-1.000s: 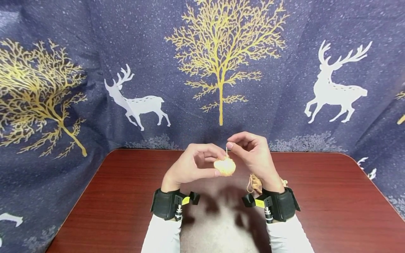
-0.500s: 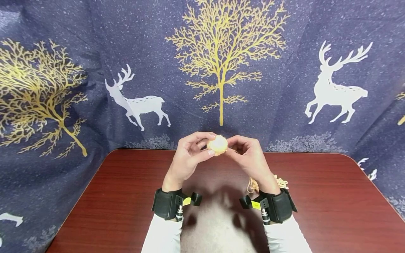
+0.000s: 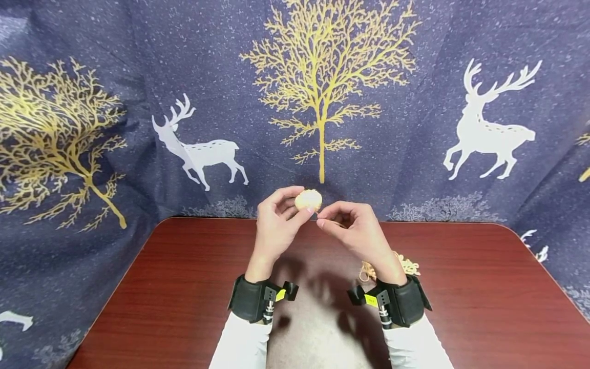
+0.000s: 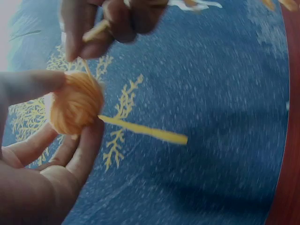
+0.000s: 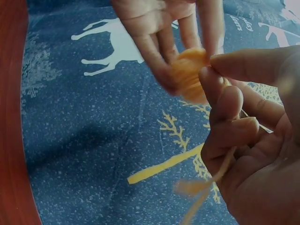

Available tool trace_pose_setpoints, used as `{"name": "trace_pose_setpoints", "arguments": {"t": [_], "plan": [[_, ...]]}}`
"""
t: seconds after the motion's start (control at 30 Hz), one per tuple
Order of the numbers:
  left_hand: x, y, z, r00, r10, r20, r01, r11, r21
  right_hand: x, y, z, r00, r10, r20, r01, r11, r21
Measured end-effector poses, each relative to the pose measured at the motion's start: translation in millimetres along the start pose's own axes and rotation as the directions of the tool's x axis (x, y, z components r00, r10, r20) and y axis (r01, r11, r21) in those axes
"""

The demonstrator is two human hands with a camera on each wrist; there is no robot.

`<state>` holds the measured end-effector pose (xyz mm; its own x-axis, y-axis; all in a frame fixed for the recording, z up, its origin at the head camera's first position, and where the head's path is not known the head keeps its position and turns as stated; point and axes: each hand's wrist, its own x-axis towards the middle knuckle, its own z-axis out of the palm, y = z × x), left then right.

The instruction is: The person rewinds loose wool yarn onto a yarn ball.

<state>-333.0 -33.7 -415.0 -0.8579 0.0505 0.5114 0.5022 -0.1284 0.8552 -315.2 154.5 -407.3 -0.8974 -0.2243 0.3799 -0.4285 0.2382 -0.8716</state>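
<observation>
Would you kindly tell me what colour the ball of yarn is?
The ball of yarn looks orange in the left wrist view, where it shows best.

Right hand (image 5: 255,136) pinches a thin pale-orange yarn strand (image 5: 227,164) in its fingers; blurred lengths trail below. Left hand (image 5: 157,28) holds round orange yarn ball (image 5: 189,74). Behind: speckled dark-blue printed cloth (image 5: 89,117). Red-brown table (image 5: 11,122) at left edge.

We observe a creased, white-flecked dark-blue cloth (image 3: 207,51) beyond a reddish-brown table (image 3: 479,297) with rounded far corners, note the cloth's gold trees (image 3: 321,133) at left and centre and white deer (image 3: 487,133) at left and right, and record pale glare (image 3: 306,341) at the table's near middle.
</observation>
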Motion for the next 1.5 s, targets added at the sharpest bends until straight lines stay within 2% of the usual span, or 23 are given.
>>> {"name": "trace_pose_setpoints", "arguments": {"t": [0.1, 0.23, 0.33, 0.43, 0.5, 0.6, 0.67, 0.7, 0.77, 0.87, 0.97, 1.07, 1.17, 1.3, 1.5], "plan": [[-1.2, -0.7, -1.1, 1.000, 0.007, 0.025, -0.010, 0.993, 0.115, -0.3, -1.3, -0.9, 0.999, -0.024, -0.030, 0.025, 0.999, 0.024], [-3.5, -0.6, -3.9, 0.990, -0.034, 0.136, 0.005, 0.978, 0.209, -0.3, -1.1, -3.6, 0.995, -0.062, -0.083, 0.068, 0.995, 0.067], [-4.2, -0.4, -6.0, 0.965, -0.084, 0.247, 0.018, 0.965, 0.261, -0.8, -0.1, -6.3, 0.992, -0.072, -0.104, 0.085, 0.989, 0.124], [-4.1, 0.0, -8.8, 0.922, -0.105, 0.374, 0.005, 0.966, 0.259, -1.2, 0.6, -8.9, 0.989, -0.076, -0.127, 0.098, 0.979, 0.177], [-4.2, 0.5, -11.0, 0.886, -0.098, 0.453, 0.004, 0.979, 0.204, -1.2, 1.0, -10.4, 0.986, -0.076, -0.149, 0.105, 0.974, 0.200], [-4.4, 2.0, -13.7, 0.835, -0.042, 0.549, 0.020, 0.999, 0.046, -0.8, 1.7, -12.2, 0.981, -0.078, -0.178, 0.115, 0.970, 0.212], [-4.7, 3.6, -14.8, 0.816, 0.016, 0.578, 0.045, 0.995, -0.091, -0.5, 2.4, -12.0, 0.980, -0.076, -0.182, 0.116, 0.969, 0.218], [-4.7, 4.7, -15.0, 0.814, 0.042, 0.579, 0.060, 0.986, -0.157, -0.3, 2.6, -11.5, 0.981, -0.077, -0.177, 0.116, 0.967, 0.226], [-4.6, 6.0, -15.0, 0.827, 0.090, 0.555, 0.077, 0.960, -0.270, 0.4, 3.1, -10.3, 0.984, -0.076, -0.161, 0.113, 0.964, 0.240], [-4.0, 8.2, -12.8, 0.876, 0.130, 0.464, 0.070, 0.918, -0.390, 1.3, 3.4, -7.3, 0.988, -0.080, -0.129, 0.112, 0.959, 0.260], [-3.0, 8.9, -9.2, 0.928, 0.129, 0.350, 0.049, 0.888, -0.457, 1.6, 2.5, -4.7, 0.990, -0.086, -0.110, 0.111, 0.962, 0.250], [-1.9, 8.9, -6.7, 0.962, 0.102, 0.252, 0.037, 0.870, -0.491, 1.8, 1.0, -2.7, 0.991, -0.080, -0.110, 0.101, 0.973, 0.209], [-1.1, 8.8, -5.8, 0.978, 0.081, 0.190, 0.027, 0.862, -0.506, 2.0, -0.1, -1.5, 0.992, -0.059, -0.113, 0.079, 0.981, 0.178], [-0.8, 9.1, -4.7, 0.989, 0.058, 0.133, 0.017, 0.863, -0.504, 1.4, -0.8, -0.9, 0.992, -0.045, -0.119, 0.064, 0.985, 0.159], [-0.7, 9.2, -1.5, 0.999, -0.001, 0.045, 0.022, 0.883, -0.469, -0.3, -2.8, 0.0, 0.993, -0.038, -0.108, 0.052, 0.990, 0.129]]}}
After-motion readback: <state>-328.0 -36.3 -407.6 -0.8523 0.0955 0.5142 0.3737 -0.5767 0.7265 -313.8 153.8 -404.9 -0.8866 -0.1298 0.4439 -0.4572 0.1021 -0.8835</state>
